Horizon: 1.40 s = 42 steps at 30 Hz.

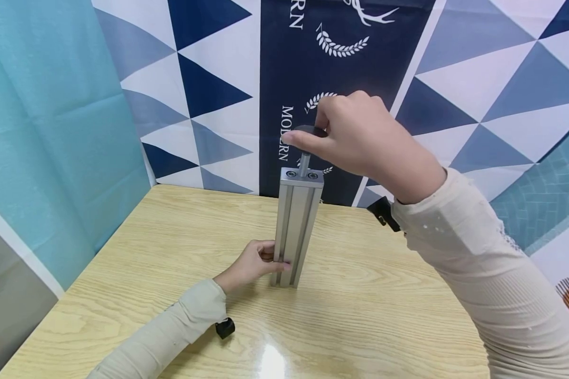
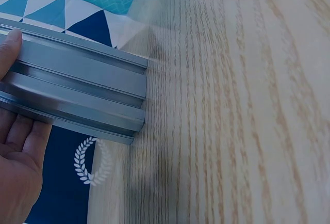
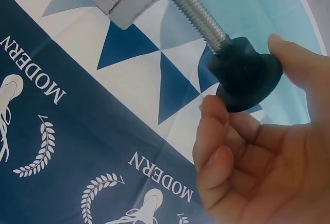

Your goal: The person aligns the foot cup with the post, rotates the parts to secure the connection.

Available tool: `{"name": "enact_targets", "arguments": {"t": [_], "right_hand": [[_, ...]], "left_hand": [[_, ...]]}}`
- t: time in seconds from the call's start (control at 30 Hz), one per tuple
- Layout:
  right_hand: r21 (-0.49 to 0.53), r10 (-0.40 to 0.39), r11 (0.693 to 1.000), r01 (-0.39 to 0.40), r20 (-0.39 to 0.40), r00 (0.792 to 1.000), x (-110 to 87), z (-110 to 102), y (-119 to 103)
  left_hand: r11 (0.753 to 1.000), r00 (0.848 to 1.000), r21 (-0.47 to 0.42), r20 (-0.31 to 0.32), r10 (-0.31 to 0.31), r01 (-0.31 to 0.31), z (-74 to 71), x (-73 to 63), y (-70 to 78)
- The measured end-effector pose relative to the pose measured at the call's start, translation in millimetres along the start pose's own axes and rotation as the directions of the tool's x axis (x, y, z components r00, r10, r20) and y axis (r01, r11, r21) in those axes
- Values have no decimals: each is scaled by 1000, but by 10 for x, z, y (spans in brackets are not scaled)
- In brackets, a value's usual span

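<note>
With the left hand (image 1: 248,266), grips the bar (image 1: 295,223) near its lower end, with the thumb across the near face. Has it standing on end on the table (image 1: 370,310), roughly upright, between the hands. Farther right, with the right hand (image 1: 360,137) raised over the bar's top, pinches the black foot (image 3: 247,77) by its rim, with the threaded screw (image 3: 198,17) running from there to the bar's end. Probably at the step of screwing the foot in or out; cannot tell which. Next calls, seemingly, for bracing low against twist and turning the foot in short strokes, regripping between.
</note>
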State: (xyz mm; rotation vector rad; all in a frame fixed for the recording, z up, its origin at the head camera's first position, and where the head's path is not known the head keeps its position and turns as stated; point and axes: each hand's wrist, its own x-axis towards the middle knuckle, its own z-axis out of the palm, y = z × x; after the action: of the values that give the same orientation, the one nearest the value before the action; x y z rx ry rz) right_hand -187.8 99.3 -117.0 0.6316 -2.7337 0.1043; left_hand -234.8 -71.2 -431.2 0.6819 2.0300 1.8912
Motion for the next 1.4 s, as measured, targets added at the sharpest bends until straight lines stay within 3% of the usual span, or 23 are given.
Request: {"name": "enact_targets", "arguments": {"t": [0.33, 0.47, 0.53, 0.7, 0.83, 0.93, 1.17, 1.27, 1.4], "right_hand": [[-8, 16, 1000, -16, 9, 1000, -4, -27, -17], [11, -54, 999, 53, 85, 995, -22, -89, 24], [36, -139, 990, 135, 155, 978, -25, -130, 67], [61, -333, 942, 329, 269, 904, -19, -212, 172], [57, -401, 913, 403, 292, 868, -1, -216, 217], [65, -428, 901, 429, 292, 855, 21, -203, 235], [71, -446, 894, 443, 246, 861, 49, -184, 235], [36, -409, 910, 412, 225, 884, 44, -178, 199], [-16, -322, 944, 329, 153, 934, 27, -158, 129]], "left_hand": [[1000, 1000, 18, -2, 17, -17, -6, -11, 8], [1000, 1000, 21, 3, 18, -18, -2, -15, 14], [1000, 1000, 17, 4, 16, -16, -1, -15, 14], [1000, 1000, 5, 0, 10, -10, 1, -9, 19], [1000, 1000, 10, -1, 5, -5, 4, -13, 27], [1000, 1000, 12, 0, 4, -4, 6, -17, 30], [1000, 1000, 8, 0, 8, -8, 0, -23, 27], [1000, 1000, 3, 4, 9, -9, -3, -19, 16], [1000, 1000, 2, 1, 5, -5, -6, -12, -4]]}}
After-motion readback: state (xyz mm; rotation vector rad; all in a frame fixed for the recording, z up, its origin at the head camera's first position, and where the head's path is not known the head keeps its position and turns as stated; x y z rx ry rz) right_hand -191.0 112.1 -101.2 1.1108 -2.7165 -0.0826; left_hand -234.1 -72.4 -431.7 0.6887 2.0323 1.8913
